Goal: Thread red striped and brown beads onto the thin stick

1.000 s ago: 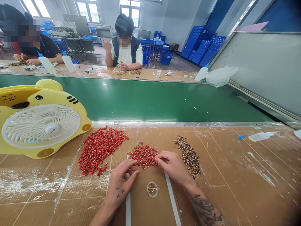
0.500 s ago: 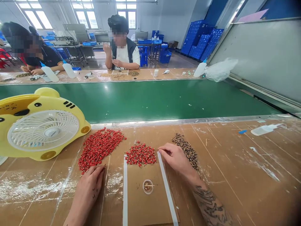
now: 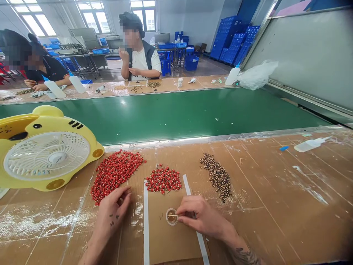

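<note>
My right hand (image 3: 197, 215) is at the small clear cup (image 3: 168, 221), thumb and forefinger closed on the end of a toothpick (image 3: 172, 215) lying across it. The cup holds a little amber liquid and stands on a cardboard sheet (image 3: 172, 243) with white tape down both sides. My left hand (image 3: 114, 206) rests beside the larger pile of small red pieces (image 3: 117, 171), its thumb and fingertips drawn together. What they hold, if anything, is too small to make out. A smaller pile of red pieces (image 3: 163, 179) lies at the sheet's top edge.
Dark and tan bead-like pieces (image 3: 217, 176) lie to the right. A yellow animal-shaped fan (image 3: 52, 151) stands at left; a squeeze bottle (image 3: 310, 144) lies at far right. Beyond the green belt (image 3: 165, 114), two people sit at another bench, one a person in a vest (image 3: 140, 55).
My right hand has moved from the tape's upper end down to the cup and closed on the toothpick. My left hand has shifted slightly right and up. The view has tilted a little.
</note>
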